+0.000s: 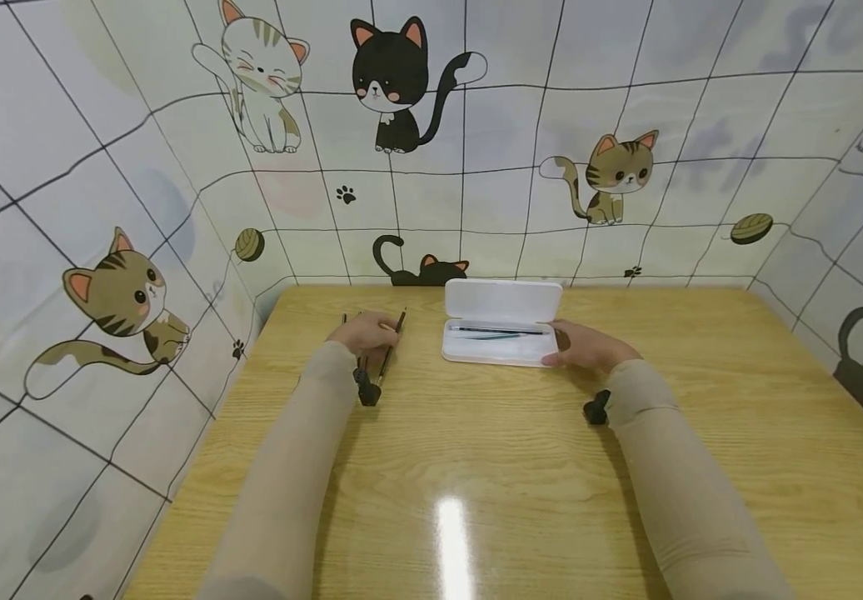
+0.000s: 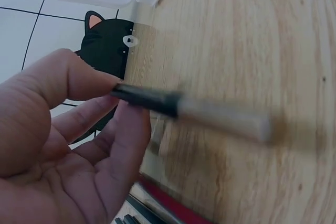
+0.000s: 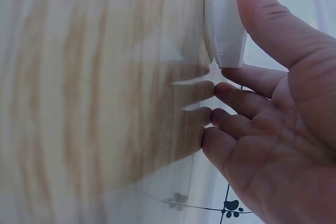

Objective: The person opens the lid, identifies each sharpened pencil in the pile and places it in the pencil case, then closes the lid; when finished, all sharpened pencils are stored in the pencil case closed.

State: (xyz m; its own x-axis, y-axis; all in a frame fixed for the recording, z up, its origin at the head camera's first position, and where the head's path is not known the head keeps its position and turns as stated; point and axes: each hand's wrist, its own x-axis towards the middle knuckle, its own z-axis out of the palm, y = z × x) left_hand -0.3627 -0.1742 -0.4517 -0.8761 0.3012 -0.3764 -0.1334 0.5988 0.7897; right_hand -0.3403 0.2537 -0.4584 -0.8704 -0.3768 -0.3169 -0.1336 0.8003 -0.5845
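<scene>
My left hand [image 1: 366, 333] pinches a slim pencil-like stick [image 2: 149, 102] between thumb and fingers, at the left part of the table. Its gripped part is dark and the stretch towards the camera is pale and blurred, so I cannot tell pencil from brush. Beneath that hand lie a red stick [image 2: 170, 203] and several dark ones, partly hidden. A white pencil case [image 1: 499, 357] stands with its lid raised, holding a few thin sticks [image 1: 499, 333]. My right hand [image 1: 589, 346] holds the case's right end, thumb at the front; its other fingertips touch the table in the right wrist view.
The wooden table [image 1: 491, 450] reaches a back wall [image 1: 506, 200] covered in cat-print sheeting, which also runs along the left and right sides. The raised lid [image 1: 503, 300] is close to that wall. Black devices [image 1: 367, 390] are worn on both wrists.
</scene>
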